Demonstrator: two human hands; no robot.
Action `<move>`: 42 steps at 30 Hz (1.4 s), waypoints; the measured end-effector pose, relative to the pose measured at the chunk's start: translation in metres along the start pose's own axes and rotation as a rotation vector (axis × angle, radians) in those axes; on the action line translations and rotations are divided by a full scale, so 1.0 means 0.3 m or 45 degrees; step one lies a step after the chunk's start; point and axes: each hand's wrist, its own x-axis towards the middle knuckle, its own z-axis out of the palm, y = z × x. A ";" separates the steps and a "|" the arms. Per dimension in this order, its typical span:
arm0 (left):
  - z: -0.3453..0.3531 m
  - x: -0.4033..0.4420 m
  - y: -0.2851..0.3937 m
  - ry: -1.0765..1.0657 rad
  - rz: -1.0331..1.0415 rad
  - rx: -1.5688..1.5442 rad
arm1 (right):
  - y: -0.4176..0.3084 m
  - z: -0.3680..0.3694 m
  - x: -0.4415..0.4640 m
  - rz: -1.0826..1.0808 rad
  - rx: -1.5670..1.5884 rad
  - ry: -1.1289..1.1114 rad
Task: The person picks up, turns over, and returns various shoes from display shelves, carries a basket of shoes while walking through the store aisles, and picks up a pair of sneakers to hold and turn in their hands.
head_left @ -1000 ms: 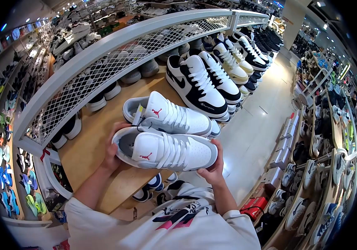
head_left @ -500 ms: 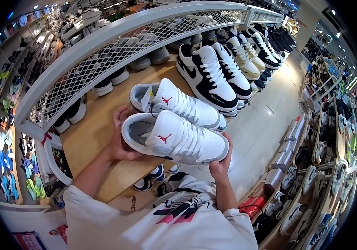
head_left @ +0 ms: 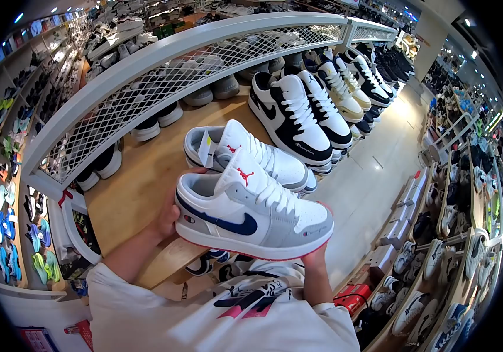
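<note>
A white and grey sneaker (head_left: 275, 220) with a navy swoosh, white laces and a red emblem on its tongue is held between my two hands, its side tipped up toward me. My left hand (head_left: 169, 218) grips the heel, some fingers hidden behind it. Under the toe, my right hand (head_left: 314, 257) supports the red-edged sole, its fingers mostly covered by the shoe. Just behind is the matching sneaker (head_left: 283, 170), with a white paper tag (head_left: 207, 150) at its collar. Beyond it, a black-and-white pair (head_left: 304, 129) stands on the wooden shelf (head_left: 128, 202).
A white mesh rail (head_left: 204, 47) runs along the shelf's back, with more shoes behind it. Cream sneakers (head_left: 340, 88) and dark pairs continue down the row. Shoe racks line both sides. White boxes (head_left: 401, 211) and a red box (head_left: 354, 296) sit along the right aisle.
The near sneaker has been rolled so its outer side, swoosh and red sole edge face me. My right hand has shifted lower, under the toe. The tagged sneaker appears slightly lower in view.
</note>
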 end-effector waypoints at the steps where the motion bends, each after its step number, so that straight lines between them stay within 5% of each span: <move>1: 0.008 0.005 -0.002 0.001 0.007 -0.012 | -0.008 0.009 0.004 0.323 0.143 0.304; 2: 0.019 0.005 0.000 -0.017 -0.003 -0.042 | 0.044 -0.034 -0.020 -0.140 -0.153 -0.025; 5: 0.047 -0.002 0.028 -0.077 -0.045 -0.121 | 0.068 -0.071 -0.008 -0.034 0.142 -0.135; 10: 0.025 -0.006 -0.003 -0.119 -0.122 -0.224 | 0.054 -0.085 -0.020 0.086 -0.267 -0.033; 15: 0.037 -0.003 0.006 -0.091 -0.090 -0.116 | 0.060 -0.075 -0.047 0.052 0.324 -0.075; 22: 0.001 -0.007 -0.027 0.078 -0.022 0.002 | 0.039 -0.068 -0.019 0.028 0.101 -0.279; 31: 0.016 0.043 -0.041 0.393 0.187 0.042 | 0.094 -0.038 0.017 -0.013 0.089 -0.155; 34: -0.013 0.041 -0.033 0.383 0.202 0.168 | 0.062 -0.001 0.030 -0.057 0.107 -0.056; 36: -0.065 0.048 -0.011 0.453 0.207 0.836 | 0.048 0.014 0.037 -0.060 0.114 -0.050; 37: -0.065 0.049 -0.028 0.462 0.197 0.833 | 0.040 0.020 0.039 -0.073 0.123 -0.039; 39: -0.066 0.067 -0.059 0.259 0.150 0.130 | 0.038 0.034 0.046 -0.093 0.090 -0.043; 42: -0.057 0.072 -0.037 0.204 0.197 0.118 | 0.046 0.044 0.071 -0.147 0.046 0.007</move>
